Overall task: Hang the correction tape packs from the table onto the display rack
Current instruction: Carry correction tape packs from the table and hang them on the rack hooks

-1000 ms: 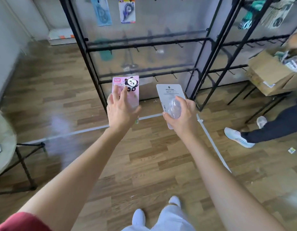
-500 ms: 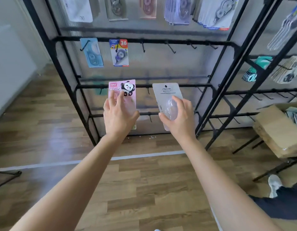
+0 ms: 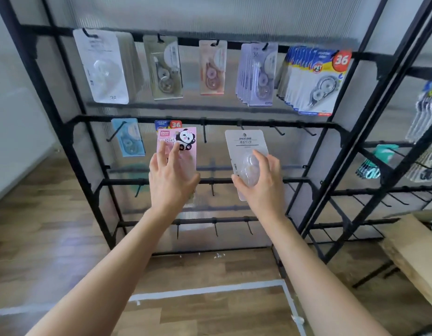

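Note:
My left hand (image 3: 171,180) holds a pink panda correction tape pack (image 3: 183,146) upright in front of the black display rack (image 3: 71,151). My right hand (image 3: 261,180) grips a white correction tape pack (image 3: 245,144) by its clear blister. Both packs are raised to the rack's second bar (image 3: 258,123), where bare hooks (image 3: 278,130) stick out. The white pack's top edge sits just under a hook on that bar. The pink pack covers most of a blue-and-red pack hanging behind it.
Several correction tape packs hang on the top bar, among them a thick stack with a red "36" label (image 3: 314,81). A light blue pack (image 3: 128,137) hangs at the second row's left. A second rack (image 3: 404,151) and a cardboard box (image 3: 413,258) stand to the right.
My view has tilted up from the floor to the rack. Both hands have risen with their packs from the lower bars to the second bar.

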